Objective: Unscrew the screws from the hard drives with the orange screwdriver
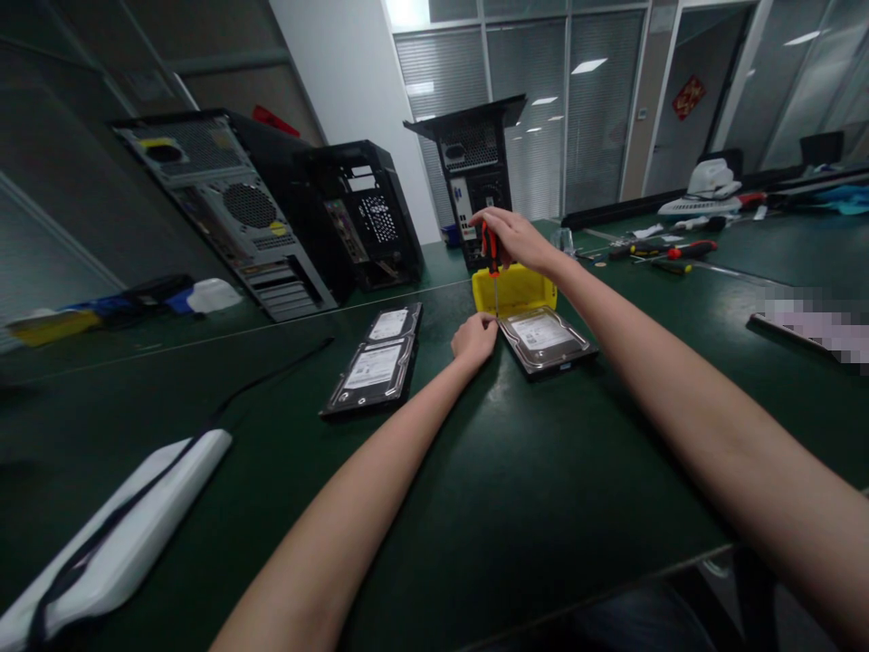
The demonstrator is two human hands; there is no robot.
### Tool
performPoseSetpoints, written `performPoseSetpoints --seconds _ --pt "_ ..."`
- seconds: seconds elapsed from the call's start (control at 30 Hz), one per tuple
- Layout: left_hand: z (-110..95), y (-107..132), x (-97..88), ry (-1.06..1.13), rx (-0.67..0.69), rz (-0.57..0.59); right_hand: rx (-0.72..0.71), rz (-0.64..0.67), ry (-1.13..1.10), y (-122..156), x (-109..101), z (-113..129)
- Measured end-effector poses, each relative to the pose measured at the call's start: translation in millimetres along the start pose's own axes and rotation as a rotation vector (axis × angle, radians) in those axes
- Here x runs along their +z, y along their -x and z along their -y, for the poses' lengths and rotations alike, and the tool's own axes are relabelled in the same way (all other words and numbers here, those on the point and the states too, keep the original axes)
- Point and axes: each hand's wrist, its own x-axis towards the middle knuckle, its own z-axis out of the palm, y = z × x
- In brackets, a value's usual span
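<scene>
My right hand [514, 237] is closed around the red and black handle of a screwdriver [493, 260]. The screwdriver stands upright, its shaft pointing down at the far left corner of a hard drive [543, 333] lying label up on the green table. At that same corner is my left hand [474, 339], its fingers curled in beside the screwdriver's tip. Whatever those fingers pinch is hidden. Just behind the drive sits a yellow tray [520, 288]. Two more hard drives, a far one [392, 323] and a near one [373, 367], lie end to end left of my left hand.
Computer cases stand at the back: a large one [254, 208], an open black one [370, 213] and another [479, 167]. Hand tools [669, 252] lie at the right. A white board-like object [128, 525] with a black strap rests at the left front.
</scene>
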Motion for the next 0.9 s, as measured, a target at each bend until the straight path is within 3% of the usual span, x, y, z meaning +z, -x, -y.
performPoseSetpoints --seconds 0.5,0.9 --pt "-0.3 -0.3 -0.4 0.005 0.006 -0.002 -0.015 0.047 -0.119 -1.8 0.6 12.9" --pt "0.2 -0.2 -1.1 0.003 0.006 -0.001 0.026 0.033 -0.073 -0.9 0.2 14.6"
